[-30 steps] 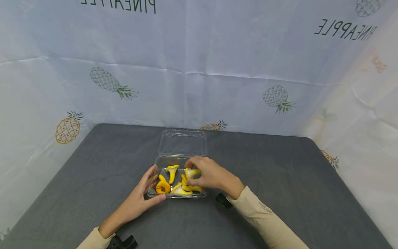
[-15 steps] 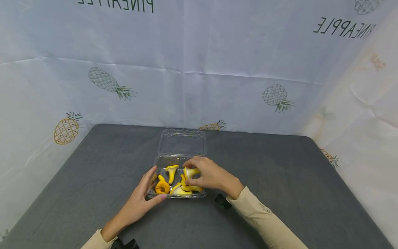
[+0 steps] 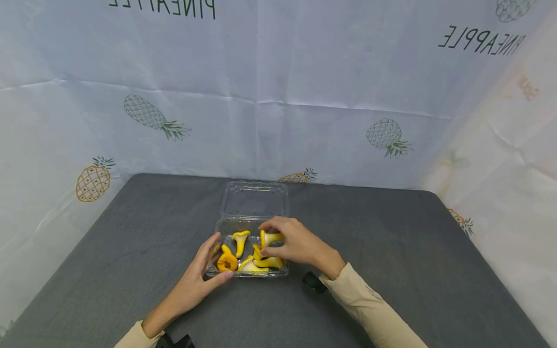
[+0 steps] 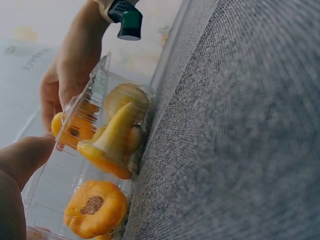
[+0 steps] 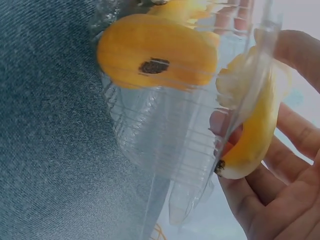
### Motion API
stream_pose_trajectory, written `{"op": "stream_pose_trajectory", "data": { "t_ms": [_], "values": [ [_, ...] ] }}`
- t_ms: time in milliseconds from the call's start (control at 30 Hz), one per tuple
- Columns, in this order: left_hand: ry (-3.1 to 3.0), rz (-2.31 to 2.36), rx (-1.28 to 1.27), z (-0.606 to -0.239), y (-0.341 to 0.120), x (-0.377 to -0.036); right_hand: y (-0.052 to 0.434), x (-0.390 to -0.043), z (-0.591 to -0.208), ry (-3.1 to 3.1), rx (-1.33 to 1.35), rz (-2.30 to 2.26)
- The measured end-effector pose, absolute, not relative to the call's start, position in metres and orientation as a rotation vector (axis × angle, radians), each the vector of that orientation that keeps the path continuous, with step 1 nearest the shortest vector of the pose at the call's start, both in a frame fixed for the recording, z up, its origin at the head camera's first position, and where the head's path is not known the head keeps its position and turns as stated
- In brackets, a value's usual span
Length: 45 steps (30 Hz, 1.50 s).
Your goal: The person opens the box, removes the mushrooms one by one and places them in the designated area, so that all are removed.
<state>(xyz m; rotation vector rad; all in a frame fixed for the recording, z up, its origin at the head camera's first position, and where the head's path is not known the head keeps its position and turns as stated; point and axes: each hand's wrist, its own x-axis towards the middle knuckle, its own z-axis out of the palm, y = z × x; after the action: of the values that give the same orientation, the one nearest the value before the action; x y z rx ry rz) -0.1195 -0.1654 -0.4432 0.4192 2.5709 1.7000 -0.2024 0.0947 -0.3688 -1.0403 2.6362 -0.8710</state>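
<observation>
Clear plastic flexes easily, so your left hand (image 3: pixel 197 278) steadies the box (image 3: pixel 248 251) with straight fingers along its near-left corner. Just right of it, your right hand (image 3: pixel 296 245) pinches a yellow mushroom (image 3: pixel 269 238) inside the box. It looks light, rubbery and smooth; hold it by the pale stem.

Yellow and orange mushrooms (image 3: pixel 243 251) are seen in a clear box (image 3: pixel 254 199), on a dark grey table (image 3: pixel 391 251); pineapples are printed on the pale backdrop (image 3: pixel 278 72).
</observation>
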Motion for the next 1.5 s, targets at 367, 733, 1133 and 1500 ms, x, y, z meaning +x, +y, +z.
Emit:
{"op": "stream_pose_trajectory", "data": {
  "t_ms": [367, 733, 1133, 1500],
  "values": [
    [2.589, 1.691, 0.429, -0.444, -0.164, -0.119, 0.112, -0.198, -0.365, 2.67, -1.059, -1.069],
    [2.594, 1.692, 0.437, -0.444, -0.165, -0.119, 0.138, -0.194, -0.366, 2.767, -1.001, -1.261],
    [2.606, 1.681, 0.43, -0.445, -0.165, -0.12, 0.167, -0.188, -0.375, 2.848, -0.858, -1.255],
    [2.596, 1.688, 0.431, -0.445, -0.165, -0.119, 0.188, -0.194, -0.383, 2.868, -0.752, -1.289]
  ]
}}
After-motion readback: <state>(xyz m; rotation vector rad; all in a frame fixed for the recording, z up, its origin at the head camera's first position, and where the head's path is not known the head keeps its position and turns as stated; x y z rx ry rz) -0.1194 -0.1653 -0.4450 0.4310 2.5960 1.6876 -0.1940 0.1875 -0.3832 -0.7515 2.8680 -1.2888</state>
